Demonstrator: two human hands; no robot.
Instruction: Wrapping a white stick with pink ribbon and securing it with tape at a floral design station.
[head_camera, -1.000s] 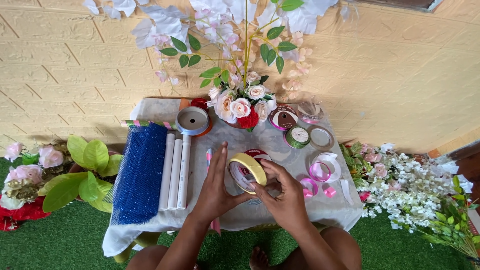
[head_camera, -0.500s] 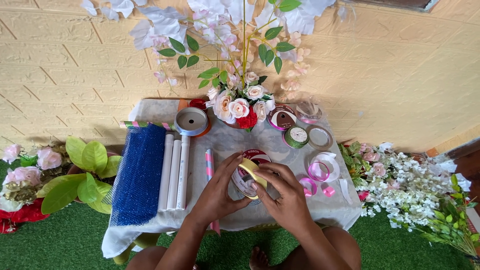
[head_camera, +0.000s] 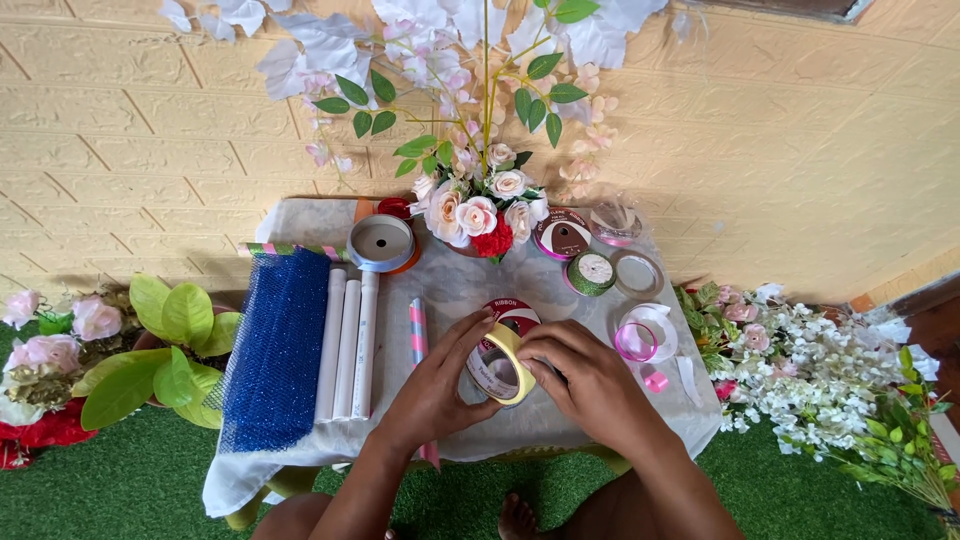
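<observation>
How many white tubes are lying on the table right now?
3. The white tubes lie side by side just right of the blue mesh: left tube, middle tube, right tube. None looks hidden, though the mesh could cover more.

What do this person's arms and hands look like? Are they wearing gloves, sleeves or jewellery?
Both hands are bare: no gloves on the left hand or the right hand. The forearms are bare too, with no sleeves in view down to the bottom edge of the picture. No watch, bracelet or ring shows on the wrists and fingers that can be seen. The nails look short and unpainted, though they are small in this view.
</observation>
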